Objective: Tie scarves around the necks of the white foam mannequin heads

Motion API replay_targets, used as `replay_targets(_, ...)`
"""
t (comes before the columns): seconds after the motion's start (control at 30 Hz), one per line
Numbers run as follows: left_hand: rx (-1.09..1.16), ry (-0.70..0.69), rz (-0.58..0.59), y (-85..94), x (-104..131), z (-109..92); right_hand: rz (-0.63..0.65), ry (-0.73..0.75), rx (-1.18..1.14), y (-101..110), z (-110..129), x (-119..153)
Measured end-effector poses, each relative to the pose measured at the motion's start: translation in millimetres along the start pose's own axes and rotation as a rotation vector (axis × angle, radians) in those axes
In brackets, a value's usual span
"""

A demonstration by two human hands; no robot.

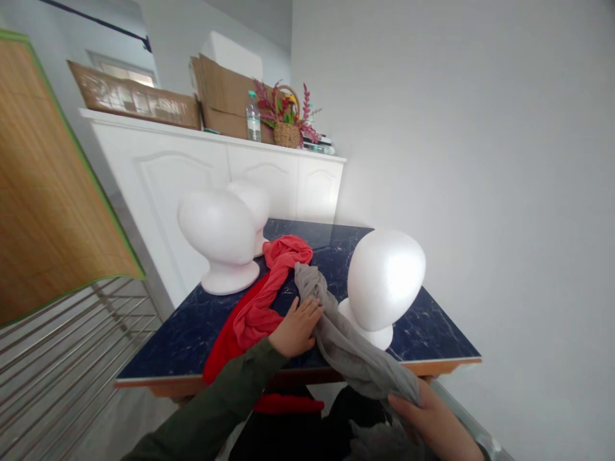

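A grey scarf [353,346] runs from the middle of the table down past its front edge toward my lap, loosely gathered along its length. My right hand [423,413] is closed around its lower part, beyond the table edge. Higher up, my left hand [296,326] lies on the scarf's left side with fingers stretched out. Left of it, a coral-pink scarf [262,301] lies twisted, its far end bunched beside the grey one. Underneath shows a bright red cloth [225,342], which hangs over the front edge. A white foam head [387,278] stands just right of the grey scarf.
Two more foam heads, a nearer one [218,230] and a farther one [252,198], stand at the left of the dark blue table [168,349]. A metal rack [91,365] is on the left. Behind, a white cabinet [182,173] bears boxes, a bottle and a flower basket [287,134].
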State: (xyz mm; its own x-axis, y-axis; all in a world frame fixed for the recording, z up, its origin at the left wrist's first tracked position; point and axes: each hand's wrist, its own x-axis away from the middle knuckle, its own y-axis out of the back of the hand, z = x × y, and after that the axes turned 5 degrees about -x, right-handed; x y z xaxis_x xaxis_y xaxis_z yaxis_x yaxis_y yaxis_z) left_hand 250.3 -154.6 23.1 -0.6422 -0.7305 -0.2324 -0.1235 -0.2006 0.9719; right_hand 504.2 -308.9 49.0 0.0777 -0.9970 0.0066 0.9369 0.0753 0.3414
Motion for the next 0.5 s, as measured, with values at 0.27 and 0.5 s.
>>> replay_targets(0.27,0.235,0.035,-0.176,16.9,4.2,12.5,0.043,-0.021,0.054,39.3,-1.9,26.4)
replay_targets(0.5,1.443,0.257,0.246,93.6,66.7,3.8,0.005,0.074,0.141,93.2,2.0,35.3)
